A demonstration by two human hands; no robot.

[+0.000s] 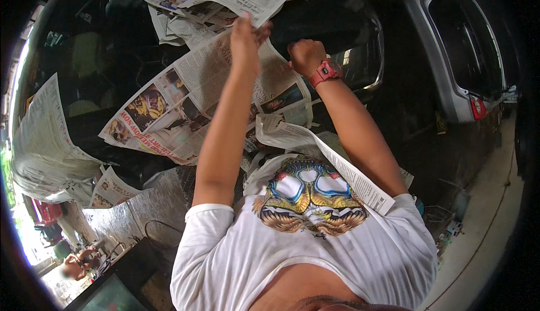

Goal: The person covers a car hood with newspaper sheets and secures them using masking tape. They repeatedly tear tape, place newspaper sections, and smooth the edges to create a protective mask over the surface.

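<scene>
My left hand (247,47) reaches to the corner of an upper newspaper sheet (257,5) and pinches it, its fingers slightly blurred. Under that wrist spreads another large newspaper sheet (198,79) with colour photos, draped over a dark glossy surface (122,53) that looks like vehicle bodywork. My right hand (308,55), with a red watch (327,72) on the wrist, is curled beside this sheet's right edge. Its palm is hidden. A folded newspaper strip (337,163) runs along my shirt front, inside the right arm.
More newspaper (168,24) lies at the top. At left, a newspaper sheet (46,129) hangs near crumpled clear plastic (55,180). A silver vehicle's rear (453,66) with red tail lights stands at right. Another person (76,264) is at lower left. A cord (502,188) crosses the floor.
</scene>
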